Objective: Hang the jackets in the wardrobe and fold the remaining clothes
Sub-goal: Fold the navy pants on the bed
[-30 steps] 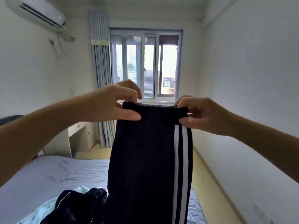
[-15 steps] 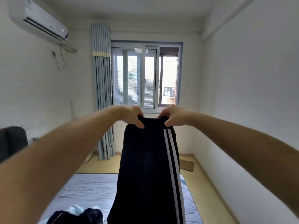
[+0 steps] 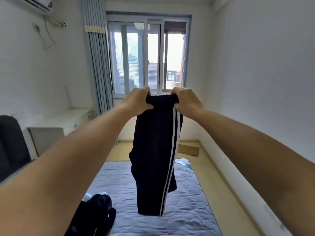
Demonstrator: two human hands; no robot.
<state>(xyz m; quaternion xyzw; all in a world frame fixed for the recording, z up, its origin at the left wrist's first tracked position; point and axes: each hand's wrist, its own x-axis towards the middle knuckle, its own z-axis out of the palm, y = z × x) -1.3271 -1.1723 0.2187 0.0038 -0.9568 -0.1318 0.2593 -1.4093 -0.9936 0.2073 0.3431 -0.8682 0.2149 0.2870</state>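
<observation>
Black striped trousers (image 3: 156, 150) pinched at waistband by left hand (image 3: 136, 103) and right hand (image 3: 186, 101); should be lowered flat onto bed (image 3: 187, 201), legs aligned, before folding.

left grip (image 3: 138, 102), right grip (image 3: 188, 101): bare hands; left forearm (image 3: 81, 159), right forearm (image 3: 247, 142) uncovered along whole visible length; wrists likewise uncovered

**Lighting and picture quality, head view**

Daylight only, from the window (image 3: 148, 55) straight ahead. Its right panes are blown out to white. The walls (image 3: 255, 65) are evenly lit with a cool bluish cast. The trousers (image 3: 153, 150) are backlit, near-black, weave unreadable. Wide-angle stretch swells the forearms (image 3: 59, 167) toward the lower corners. Whole frame slightly soft; quilting on the bed (image 3: 187, 193) still legible.
</observation>
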